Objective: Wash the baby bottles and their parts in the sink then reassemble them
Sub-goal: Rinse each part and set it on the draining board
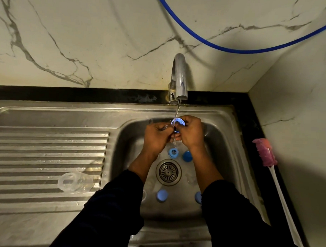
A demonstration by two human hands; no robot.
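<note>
Blue ring pinched between left hand and right hand, fingers curled.

a home kitchen, most likely: a stainless steel sink with a ribbed drainboard set in a black countertop, a chrome tap running water, marble-look wall panels behind, and a pink bottle brush lying on the counter edge.

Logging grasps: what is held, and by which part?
A blue ring, by its rim: right hand on one side, left hand on the other.
</note>
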